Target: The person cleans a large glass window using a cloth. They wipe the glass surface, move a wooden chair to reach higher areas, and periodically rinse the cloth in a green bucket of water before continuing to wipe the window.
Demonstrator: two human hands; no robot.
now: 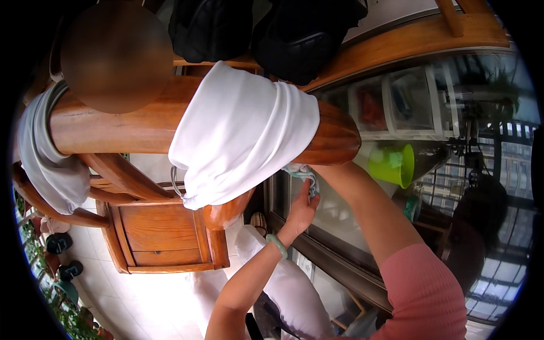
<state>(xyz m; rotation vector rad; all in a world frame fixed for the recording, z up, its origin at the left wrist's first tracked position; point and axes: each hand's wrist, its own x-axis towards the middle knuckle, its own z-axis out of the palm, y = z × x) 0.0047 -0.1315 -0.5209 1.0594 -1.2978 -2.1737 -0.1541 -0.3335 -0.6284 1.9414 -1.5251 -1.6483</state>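
Note:
My left hand (pixel 302 211), with a pale green bangle (pixel 277 246) at the wrist, reaches up below the rounded end of a wooden armrest (pixel 334 133). Its fingers close on a crumpled, light blue and white patterned cloth (pixel 306 171). My right arm (pixel 362 195), in a pink sleeve, stretches to the same spot. Only the wrist end of my right hand (pixel 327 170) shows; its fingers are hidden behind the armrest. White fabric (pixel 243 133) is draped over the armrest, just above both hands.
Beside the arms runs a dark-framed glass pane (pixel 345 226); a lime green bucket (pixel 391 164) and clear drawers (pixel 405 102) show in it. Two black bags (pixel 212 28) sit at the top. A wooden cabinet front (pixel 164 229) and potted plants (pixel 68 300) are on the left.

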